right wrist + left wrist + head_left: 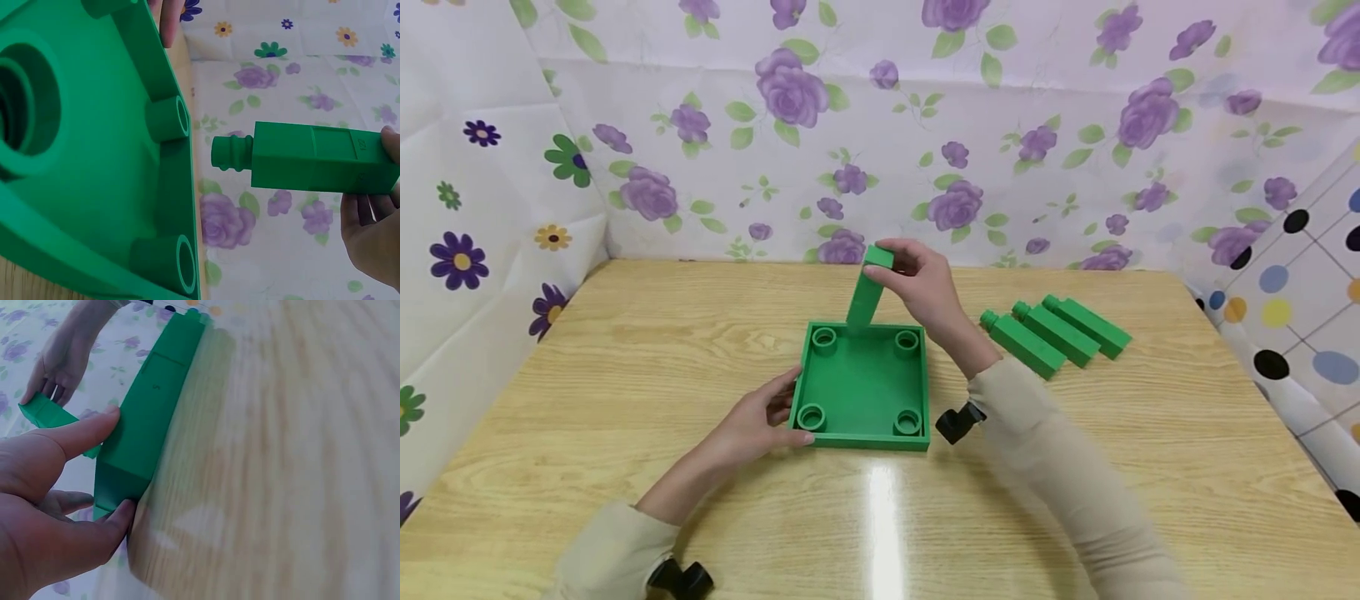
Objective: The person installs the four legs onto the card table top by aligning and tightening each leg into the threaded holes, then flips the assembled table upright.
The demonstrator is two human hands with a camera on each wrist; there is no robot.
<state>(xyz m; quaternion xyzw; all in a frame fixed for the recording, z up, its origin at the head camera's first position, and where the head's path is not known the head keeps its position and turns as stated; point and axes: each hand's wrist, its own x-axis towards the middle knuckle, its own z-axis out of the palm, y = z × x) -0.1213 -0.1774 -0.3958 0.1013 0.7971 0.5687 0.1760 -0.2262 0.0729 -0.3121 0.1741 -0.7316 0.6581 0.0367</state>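
A square green tabletop piece [861, 379] lies underside up on the table, with a raised rim and a round socket in each corner. My left hand [756, 425] grips its near left corner, thumb on the front rim and fingers along the left side. In my right hand [921, 279] is a green peg-ended leg [867, 292], pinched near its plain end. The leg tilts over the far rim, between the two far sockets. In the right wrist view its ridged peg [231, 152] points toward the sockets and stands apart from them.
Three more green legs [1052, 333] lie side by side on the wooden table [685, 333] to the right, pegs pointing away to the left. A flowered cloth [880, 125] hangs behind the table, and patterned cloths cover both sides.
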